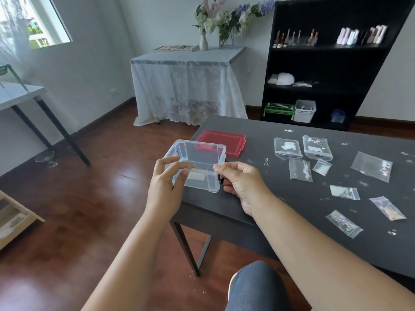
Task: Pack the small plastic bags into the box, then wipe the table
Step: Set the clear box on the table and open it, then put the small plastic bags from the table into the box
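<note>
A clear plastic box [199, 153], open and empty, is held over the left corner of the dark table [280, 203]. My left hand [166, 182] grips its near left rim and my right hand [240, 180] pinches its near right corner. The box's red lid [221, 142] lies flat on the table just behind it. Several small plastic bags lie scattered to the right: two larger pouches [287, 148] [316, 147], flat zip bags [300, 169] [371, 166] [344, 192], and two near the front edge [343, 223] [387, 208].
Small white specks and crumbs [266, 161] dot the tabletop. A black shelf [325, 63] stands behind the table, a lace-covered side table [186, 86] with flower vases at the back, and a white table [20, 93] at left. My knee [256, 286] is below the table edge.
</note>
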Demonstrator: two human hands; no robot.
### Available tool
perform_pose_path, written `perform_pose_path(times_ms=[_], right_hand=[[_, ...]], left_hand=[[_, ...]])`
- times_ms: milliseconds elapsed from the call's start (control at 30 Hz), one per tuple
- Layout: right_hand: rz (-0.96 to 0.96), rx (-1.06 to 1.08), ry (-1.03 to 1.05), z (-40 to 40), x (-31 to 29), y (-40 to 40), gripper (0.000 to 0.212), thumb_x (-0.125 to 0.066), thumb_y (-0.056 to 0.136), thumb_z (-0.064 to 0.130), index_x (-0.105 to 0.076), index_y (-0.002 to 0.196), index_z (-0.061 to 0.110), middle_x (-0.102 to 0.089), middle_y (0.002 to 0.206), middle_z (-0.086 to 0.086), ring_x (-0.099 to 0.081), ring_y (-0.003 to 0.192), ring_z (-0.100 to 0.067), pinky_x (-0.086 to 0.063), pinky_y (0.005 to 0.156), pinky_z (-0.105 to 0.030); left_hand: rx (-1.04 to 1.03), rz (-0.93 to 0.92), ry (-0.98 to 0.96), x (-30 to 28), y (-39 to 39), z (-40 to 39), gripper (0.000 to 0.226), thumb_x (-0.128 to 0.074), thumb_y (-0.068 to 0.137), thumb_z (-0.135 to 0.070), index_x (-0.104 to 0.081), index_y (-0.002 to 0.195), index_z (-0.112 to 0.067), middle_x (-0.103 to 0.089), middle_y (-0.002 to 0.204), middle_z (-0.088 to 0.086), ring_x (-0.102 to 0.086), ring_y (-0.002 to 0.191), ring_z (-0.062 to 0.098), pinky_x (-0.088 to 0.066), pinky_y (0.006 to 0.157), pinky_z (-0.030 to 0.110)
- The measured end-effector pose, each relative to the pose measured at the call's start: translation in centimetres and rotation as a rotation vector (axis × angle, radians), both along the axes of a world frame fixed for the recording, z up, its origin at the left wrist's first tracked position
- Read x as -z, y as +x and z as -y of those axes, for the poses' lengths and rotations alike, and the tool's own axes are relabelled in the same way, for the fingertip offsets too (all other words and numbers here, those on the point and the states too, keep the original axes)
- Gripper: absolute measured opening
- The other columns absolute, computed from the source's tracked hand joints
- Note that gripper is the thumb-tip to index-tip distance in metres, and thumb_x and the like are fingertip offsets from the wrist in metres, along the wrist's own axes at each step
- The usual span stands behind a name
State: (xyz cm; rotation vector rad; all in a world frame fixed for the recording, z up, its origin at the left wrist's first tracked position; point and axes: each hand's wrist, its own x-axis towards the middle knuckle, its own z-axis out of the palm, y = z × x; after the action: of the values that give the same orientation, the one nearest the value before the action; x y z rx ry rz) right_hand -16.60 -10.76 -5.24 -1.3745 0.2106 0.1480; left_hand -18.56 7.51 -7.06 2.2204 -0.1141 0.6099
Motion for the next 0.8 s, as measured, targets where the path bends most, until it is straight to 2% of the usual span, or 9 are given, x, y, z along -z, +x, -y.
perform_pose_path(times_ms=[100, 133, 233, 267, 400, 533, 600, 700, 800], right_hand=[[0.001, -0.021, -0.034, 0.4, -0.2, 0.1, 0.027, -0.083, 0.071, 0.027, -0.070, 0.089, 0.011, -0.067, 0.073, 0.001, -0.058, 0.067, -0.013, -0.051, 0.063, -0.026], [0.003, -0.029, -0.045, 0.6, -0.4, 0.0, 0.027, -0.083, 0.072, 0.028, -0.070, 0.089, 0.011, -0.068, 0.073, 0.000, -0.059, 0.068, -0.014, -0.051, 0.062, -0.026], [0.008, -0.026, -0.065, 1.4, -0.8, -0.2, 0.023, -0.077, 0.078, 0.033, -0.069, 0.087, 0.014, -0.069, 0.077, -0.004, -0.060, 0.067, -0.015, -0.052, 0.061, -0.026], [0.010, -0.015, -0.067, 1.9, -0.9, -0.4, 0.023, -0.073, 0.081, 0.035, -0.068, 0.089, 0.014, -0.069, 0.079, -0.005, -0.061, 0.067, -0.016, -0.052, 0.061, -0.026], [0.044, 0.058, -0.056, 5.4, -1.7, -1.5, 0.018, -0.061, 0.089, 0.029, -0.068, 0.096, 0.013, -0.071, 0.083, -0.006, -0.065, 0.072, -0.016, -0.050, 0.062, -0.026], [0.124, 0.176, -0.151, 10.8, -1.9, -3.4, 0.013, -0.058, 0.090, 0.020, -0.070, 0.092, 0.019, -0.072, 0.082, -0.002, -0.064, 0.074, -0.013, -0.049, 0.070, -0.027], [0.146, 0.239, -0.224, 14.0, -1.8, -4.6, 0.014, -0.058, 0.089, 0.016, -0.071, 0.090, 0.021, -0.073, 0.083, -0.002, -0.065, 0.076, -0.013, -0.049, 0.073, -0.028], [0.143, 0.308, -0.337, 18.8, -1.6, -6.3, 0.015, -0.060, 0.087, 0.013, -0.072, 0.089, 0.023, -0.074, 0.086, -0.002, -0.066, 0.081, -0.014, -0.051, 0.076, -0.029], [0.128, 0.368, -0.514, 23.1, -1.2, -7.3, 0.015, -0.064, 0.084, 0.016, -0.071, 0.089, 0.028, -0.072, 0.087, -0.001, -0.064, 0.080, -0.013, -0.051, 0.078, -0.032]], left_hand=[[0.004, -0.014, -0.021, -0.3, -0.2, 0.0, 0.028, -0.060, 0.093, -0.021, -0.064, 0.095, -0.049, -0.048, 0.127, -0.007, -0.039, 0.113, -0.019, -0.033, 0.087, 0.006], [0.004, -0.017, -0.034, -0.4, -0.3, 0.0, 0.029, -0.061, 0.092, -0.020, -0.065, 0.096, -0.049, -0.047, 0.129, -0.007, -0.039, 0.116, -0.017, -0.036, 0.093, 0.013], [-0.052, -0.045, -0.023, -1.0, -0.9, 0.2, 0.034, -0.063, 0.088, -0.015, -0.066, 0.107, -0.042, -0.046, 0.136, -0.007, -0.033, 0.136, 0.014, -0.031, 0.109, 0.053], [-0.075, -0.031, -0.009, -1.3, -1.2, 0.4, 0.036, -0.063, 0.086, -0.013, -0.066, 0.110, -0.039, -0.046, 0.137, -0.007, -0.028, 0.140, 0.023, -0.026, 0.109, 0.059], [-0.033, 0.128, -0.015, -2.9, -2.6, 2.8, 0.033, -0.058, 0.082, -0.016, -0.065, 0.110, -0.033, -0.049, 0.133, -0.009, -0.023, 0.141, 0.020, -0.018, 0.117, 0.047], [0.138, 0.215, 0.049, -4.1, -3.3, 6.8, 0.027, -0.059, 0.083, -0.016, -0.067, 0.105, -0.029, -0.053, 0.124, -0.008, -0.037, 0.129, 0.020, -0.022, 0.109, 0.022], [0.239, 0.209, 0.087, -4.0, -3.4, 9.3, 0.025, -0.060, 0.084, -0.018, -0.067, 0.106, -0.030, -0.053, 0.121, -0.009, -0.040, 0.124, 0.021, -0.025, 0.107, 0.024], [0.396, 0.156, 0.182, -3.0, -3.1, 13.2, 0.024, -0.062, 0.086, -0.020, -0.068, 0.108, -0.028, -0.053, 0.121, -0.008, -0.039, 0.126, 0.024, -0.030, 0.107, 0.039], [0.508, 0.077, 0.252, -2.1, -2.4, 16.8, 0.025, -0.062, 0.086, -0.022, -0.068, 0.111, -0.028, -0.054, 0.121, -0.006, -0.038, 0.125, 0.026, -0.027, 0.108, 0.032]])
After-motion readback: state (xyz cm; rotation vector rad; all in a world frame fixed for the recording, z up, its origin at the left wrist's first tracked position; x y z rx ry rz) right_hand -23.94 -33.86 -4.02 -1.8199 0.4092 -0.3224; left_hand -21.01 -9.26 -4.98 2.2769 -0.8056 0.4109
